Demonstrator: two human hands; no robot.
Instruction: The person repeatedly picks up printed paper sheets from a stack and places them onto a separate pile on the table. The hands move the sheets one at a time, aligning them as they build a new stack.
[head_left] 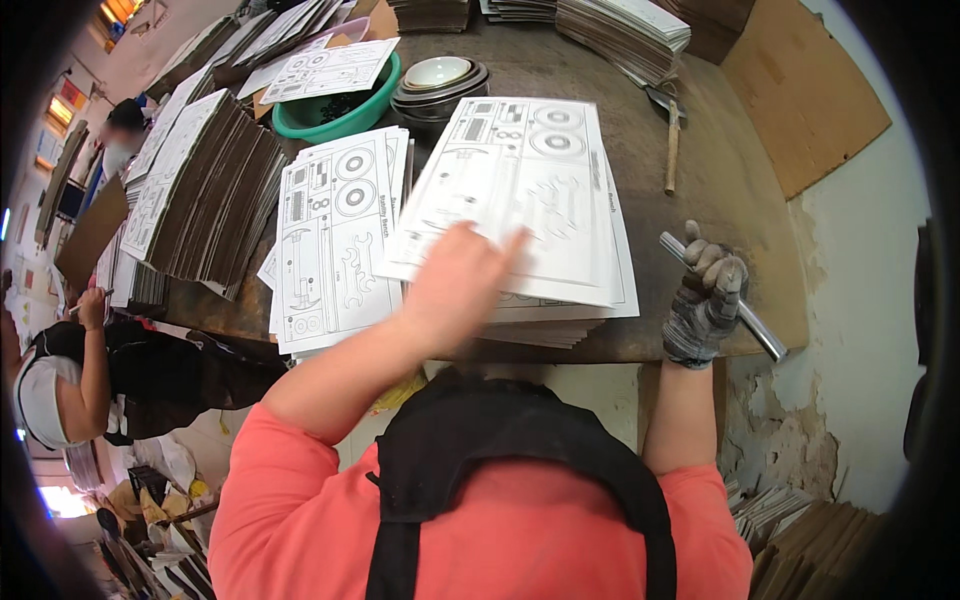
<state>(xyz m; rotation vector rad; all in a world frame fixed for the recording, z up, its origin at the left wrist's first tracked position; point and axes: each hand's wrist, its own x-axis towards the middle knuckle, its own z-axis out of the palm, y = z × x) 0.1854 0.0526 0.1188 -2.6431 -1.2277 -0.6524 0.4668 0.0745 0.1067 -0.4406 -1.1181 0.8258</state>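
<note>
My left hand [455, 275] is bare and slightly blurred, its fingers apart on the top printed sheet [500, 180]. That white sheet, with drawings of tools and round parts, lies askew on a stack. Its lower part is blurred too. To the left, a second stack of printed sheets [335, 235] carries similar drawings, among them wrenches. My right hand [708, 285], in a grey glove, is closed around a shiny metal rod [765, 332] near the table's right front corner. The rod slants down to the right, apart from the sheets.
Tall stacks of card sheets [205, 190] stand at the left. Behind lie a green basin [335, 125], nested bowls [440, 75] and a wooden-handled hammer [671, 150]. A cardboard panel [815, 100] leans on the right wall. Another person [70, 380] works at the left.
</note>
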